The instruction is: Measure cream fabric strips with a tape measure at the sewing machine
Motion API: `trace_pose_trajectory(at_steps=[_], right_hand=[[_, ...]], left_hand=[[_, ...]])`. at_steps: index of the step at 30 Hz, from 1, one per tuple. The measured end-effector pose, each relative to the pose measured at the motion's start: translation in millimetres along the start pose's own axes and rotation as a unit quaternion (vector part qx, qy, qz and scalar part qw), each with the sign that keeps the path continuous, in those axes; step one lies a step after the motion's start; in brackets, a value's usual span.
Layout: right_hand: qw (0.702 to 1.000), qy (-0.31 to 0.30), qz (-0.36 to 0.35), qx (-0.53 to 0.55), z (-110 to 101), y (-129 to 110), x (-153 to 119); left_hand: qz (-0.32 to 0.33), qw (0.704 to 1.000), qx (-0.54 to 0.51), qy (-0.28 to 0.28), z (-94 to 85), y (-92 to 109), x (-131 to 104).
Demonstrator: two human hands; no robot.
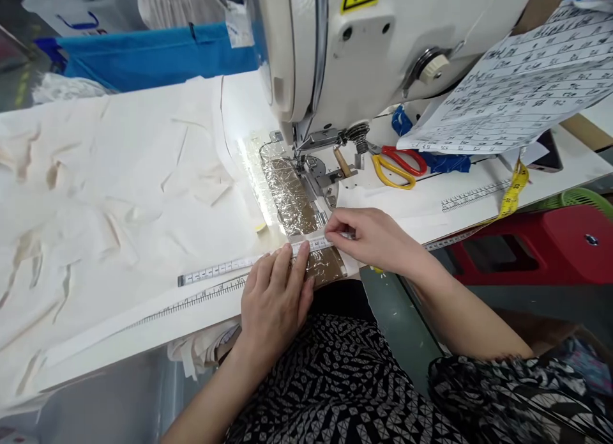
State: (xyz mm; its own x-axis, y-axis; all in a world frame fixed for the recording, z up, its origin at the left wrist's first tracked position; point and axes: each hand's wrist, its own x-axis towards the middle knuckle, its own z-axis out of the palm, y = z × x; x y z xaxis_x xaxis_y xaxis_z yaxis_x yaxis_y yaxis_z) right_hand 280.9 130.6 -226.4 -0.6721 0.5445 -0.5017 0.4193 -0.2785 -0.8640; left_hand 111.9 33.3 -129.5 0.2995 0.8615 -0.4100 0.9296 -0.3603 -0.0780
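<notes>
A white tape measure (pixel 215 269) lies across the front of the sewing table, its dark-tipped end pointing left. My left hand (pixel 275 290) rests on it with the fingers stretched out, pressing it against the table. Just to the right, my right hand (pixel 366 238) pinches the tape measure between thumb and fingers. Beneath the tape runs a brown panel (pixel 290 191) covered with shiny clear tape, leading to the presser foot (pixel 309 166) of the sewing machine (pixel 354 67). What lies under my left palm is hidden.
Crumpled cream fabric (pixel 105 195) spreads over the left of the table. Scissors (pixel 397 166) with red and yellow handles lie right of the needle. A written sheet (pixel 517 80) hangs at right, above a yellow tape measure (pixel 514 188). A red stool (pixel 555 246) stands below.
</notes>
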Motion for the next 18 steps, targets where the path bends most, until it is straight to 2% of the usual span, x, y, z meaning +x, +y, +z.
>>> trace_pose_trajectory(at_steps=[9, 18], right_hand=[[0.998, 0.040, 0.005, 0.039, -12, 41, -17], [0.997, 0.057, -0.004, 0.050, -17, 56, -22]], left_hand=[[0.005, 1.000, 0.002, 0.003, 2.0, -2, -1], [0.008, 1.000, 0.013, 0.002, -0.1, -2, 0]])
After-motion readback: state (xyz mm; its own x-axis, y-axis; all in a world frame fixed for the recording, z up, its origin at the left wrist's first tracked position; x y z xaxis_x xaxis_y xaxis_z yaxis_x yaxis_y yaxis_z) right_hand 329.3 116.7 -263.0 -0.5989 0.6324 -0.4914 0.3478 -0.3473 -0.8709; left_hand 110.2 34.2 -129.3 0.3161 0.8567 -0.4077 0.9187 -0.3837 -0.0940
